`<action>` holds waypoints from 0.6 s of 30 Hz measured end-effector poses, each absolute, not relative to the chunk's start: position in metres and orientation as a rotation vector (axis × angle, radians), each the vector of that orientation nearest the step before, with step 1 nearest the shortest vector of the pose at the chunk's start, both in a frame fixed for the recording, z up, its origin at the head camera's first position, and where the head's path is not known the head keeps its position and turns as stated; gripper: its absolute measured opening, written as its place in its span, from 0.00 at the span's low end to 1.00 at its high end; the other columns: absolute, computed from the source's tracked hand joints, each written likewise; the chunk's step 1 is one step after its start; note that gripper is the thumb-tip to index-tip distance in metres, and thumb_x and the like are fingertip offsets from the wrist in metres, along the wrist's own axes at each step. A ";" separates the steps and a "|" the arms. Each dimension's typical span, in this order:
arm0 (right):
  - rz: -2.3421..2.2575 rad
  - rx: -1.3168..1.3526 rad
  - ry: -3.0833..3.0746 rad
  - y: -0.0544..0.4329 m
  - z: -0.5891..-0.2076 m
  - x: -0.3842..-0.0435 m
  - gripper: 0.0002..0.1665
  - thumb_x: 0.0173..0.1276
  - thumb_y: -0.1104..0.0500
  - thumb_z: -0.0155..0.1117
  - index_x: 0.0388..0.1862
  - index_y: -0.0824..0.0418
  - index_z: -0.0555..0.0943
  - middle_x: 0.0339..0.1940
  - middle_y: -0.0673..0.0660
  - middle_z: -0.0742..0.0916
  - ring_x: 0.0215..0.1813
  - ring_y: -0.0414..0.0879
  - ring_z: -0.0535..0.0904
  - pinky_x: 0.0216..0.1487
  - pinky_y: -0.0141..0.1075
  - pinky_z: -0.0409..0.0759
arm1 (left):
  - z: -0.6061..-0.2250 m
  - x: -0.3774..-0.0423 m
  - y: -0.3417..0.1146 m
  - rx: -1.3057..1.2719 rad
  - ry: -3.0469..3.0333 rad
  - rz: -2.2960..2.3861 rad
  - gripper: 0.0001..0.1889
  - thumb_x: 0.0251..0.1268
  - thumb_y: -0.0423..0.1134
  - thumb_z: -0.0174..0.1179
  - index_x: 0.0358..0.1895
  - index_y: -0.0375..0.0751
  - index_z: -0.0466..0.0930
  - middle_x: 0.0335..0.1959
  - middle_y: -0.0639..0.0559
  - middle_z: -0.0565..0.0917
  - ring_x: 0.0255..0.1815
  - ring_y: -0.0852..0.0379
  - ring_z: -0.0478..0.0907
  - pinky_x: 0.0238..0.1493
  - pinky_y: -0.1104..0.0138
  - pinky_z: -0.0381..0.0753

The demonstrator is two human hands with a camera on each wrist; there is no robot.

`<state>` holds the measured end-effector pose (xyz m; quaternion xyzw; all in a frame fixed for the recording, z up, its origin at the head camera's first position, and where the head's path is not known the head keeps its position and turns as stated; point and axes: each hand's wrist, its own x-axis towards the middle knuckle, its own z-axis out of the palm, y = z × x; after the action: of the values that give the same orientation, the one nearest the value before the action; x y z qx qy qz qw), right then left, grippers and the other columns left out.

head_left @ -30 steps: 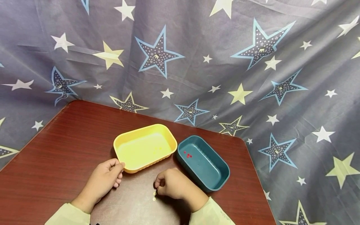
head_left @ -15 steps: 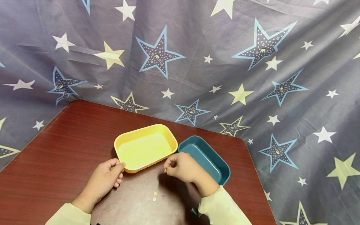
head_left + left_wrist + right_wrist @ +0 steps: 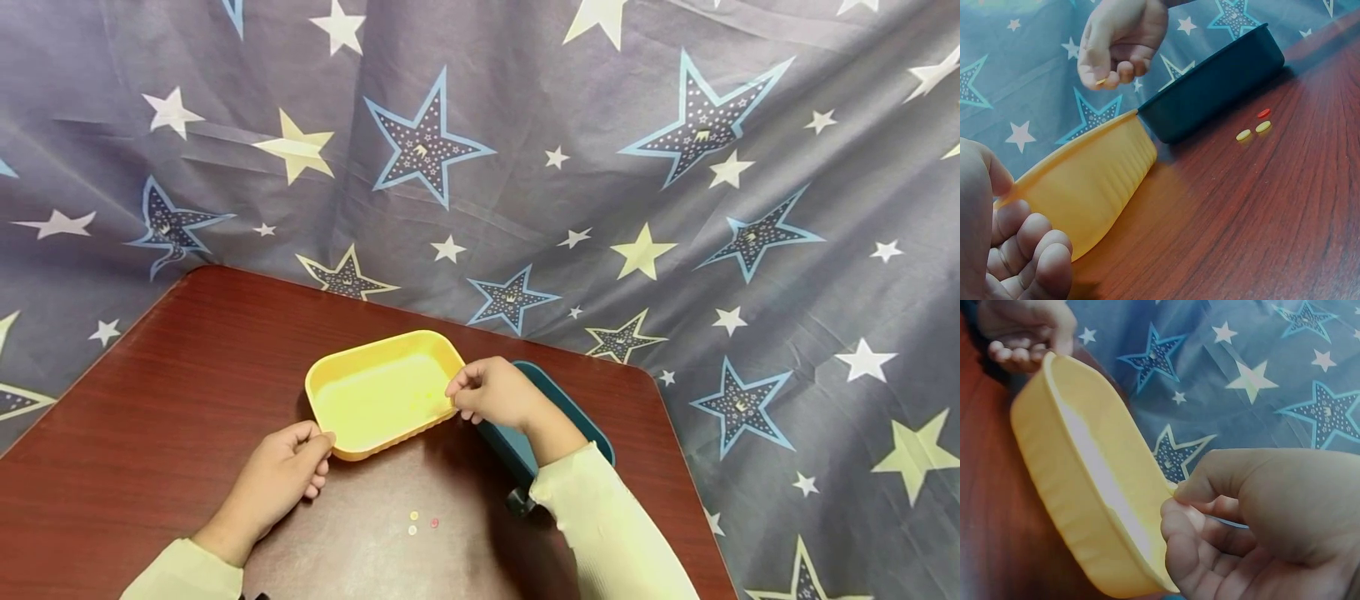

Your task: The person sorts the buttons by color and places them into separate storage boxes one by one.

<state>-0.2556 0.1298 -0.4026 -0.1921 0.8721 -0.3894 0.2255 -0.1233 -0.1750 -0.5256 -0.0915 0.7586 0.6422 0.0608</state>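
In the head view, my left hand [image 3: 281,467] pinches the near left corner of a yellow plastic box [image 3: 367,404] between thumb and curled fingers. Over that box's right end is my right hand [image 3: 498,396], its thumb and forefinger pinching a small yellow disc [image 3: 1101,81], best seen in the left wrist view. A few faint yellow discs [image 3: 427,396] lie on the box floor. On the table in front lie two pale yellow discs [image 3: 1263,127] and one red disc [image 3: 1264,113], close together.
A dark teal box [image 3: 1216,87] stands against the yellow box's right end, partly hidden by the right forearm in the head view. Both rest on a reddish-brown wooden table [image 3: 225,350]. Behind it hangs a grey star-patterned curtain [image 3: 525,208].
My right hand has picked up a yellow disc from the table and carried it up and away to the yellow box's right end. The left hand has stayed at the corner.
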 end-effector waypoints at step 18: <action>-1.200 -0.284 2.344 0.104 -0.422 -0.286 0.07 0.77 0.65 0.73 0.46 0.69 0.92 0.31 0.57 0.89 0.33 0.47 0.84 0.38 0.35 0.90 | -0.526 -0.122 -0.174 -0.245 2.313 1.962 0.19 0.89 0.48 0.59 0.38 0.35 0.77 0.30 0.50 0.81 0.25 0.59 0.80 0.26 0.65 0.88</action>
<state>-0.2855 0.1037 -0.4220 -0.1041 0.8583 -0.4394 0.2438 -0.1224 -0.1744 -0.5259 -0.0804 0.7591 0.6440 0.0494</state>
